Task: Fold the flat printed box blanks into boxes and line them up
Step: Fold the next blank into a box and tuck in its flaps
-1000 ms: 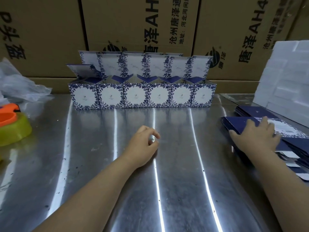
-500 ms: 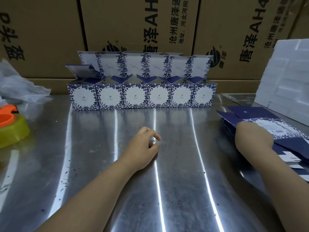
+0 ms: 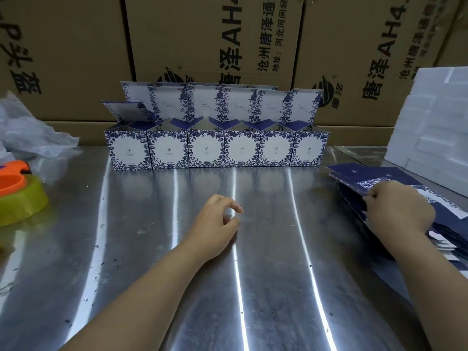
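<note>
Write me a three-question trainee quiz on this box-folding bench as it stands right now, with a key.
1. Count: how many folded boxes stand in the front row, printed faces toward the camera?
2. True or false: the left hand holds a flat blank.
3. Choose one: what does the right hand grip?
A) the top flat blank of the stack on the right
B) a folded box
C) nothing

Key:
1. Six.
2. False. It rests on the steel table, fingers loosely curled, holding nothing.
3. A.
</note>
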